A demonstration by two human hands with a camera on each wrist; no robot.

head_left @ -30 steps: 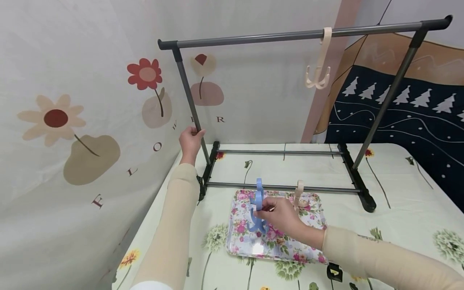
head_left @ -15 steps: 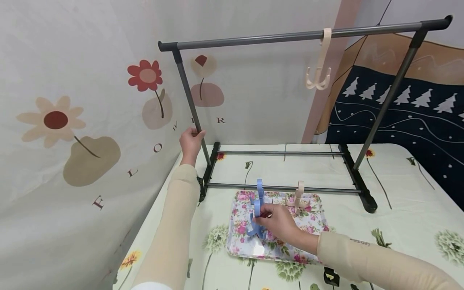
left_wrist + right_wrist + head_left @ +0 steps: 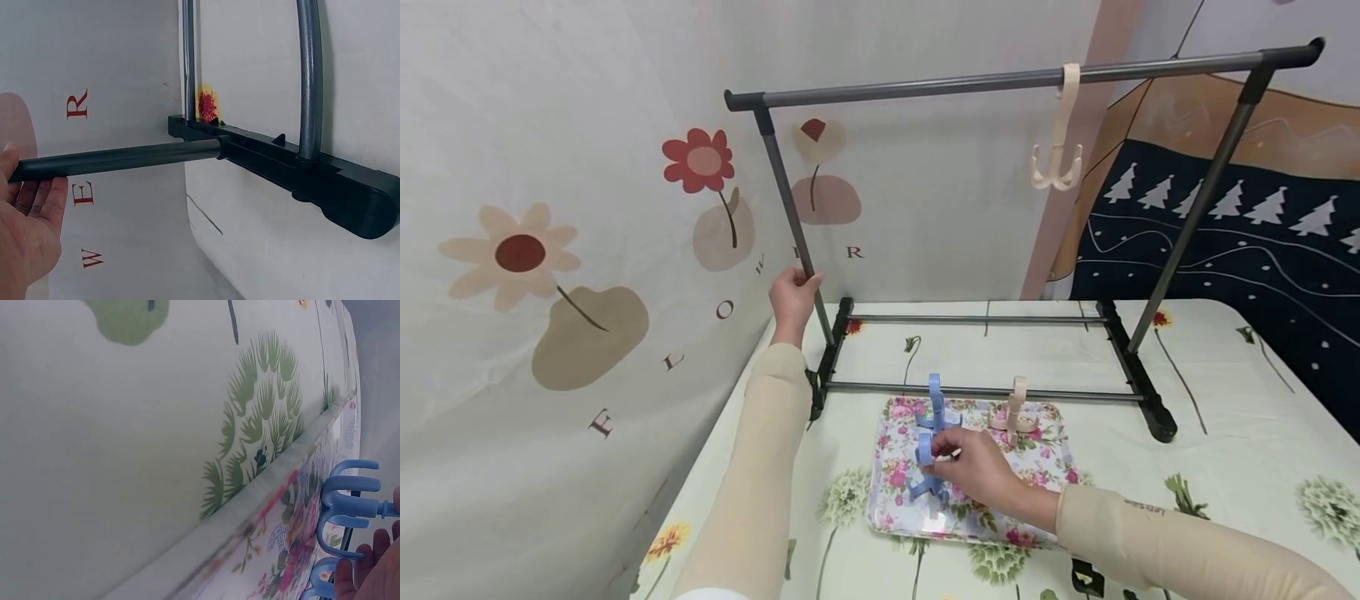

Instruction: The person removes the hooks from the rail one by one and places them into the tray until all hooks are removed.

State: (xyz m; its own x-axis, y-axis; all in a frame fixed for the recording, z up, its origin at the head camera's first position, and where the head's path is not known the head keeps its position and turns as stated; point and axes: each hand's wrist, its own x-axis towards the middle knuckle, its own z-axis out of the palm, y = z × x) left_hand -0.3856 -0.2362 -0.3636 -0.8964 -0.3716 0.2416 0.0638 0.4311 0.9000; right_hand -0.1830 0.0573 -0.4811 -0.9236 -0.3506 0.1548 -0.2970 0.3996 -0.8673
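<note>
Blue hook [image 3: 925, 450], pinched by the right hand [image 3: 976, 468], has dipped toward the tray [image 3: 895, 504] beneath, so remains unhung; left hand [image 3: 793, 302] grips the post [image 3: 786, 196].

Head view evenly bright; small glare on the tray [image 3: 893, 505]; both wrist views dimmer.

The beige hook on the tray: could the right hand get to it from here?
Probably yes: the beige hook is on the tray near the right hand, with nothing apparent between them, though that hand holds a blue hook.
</note>
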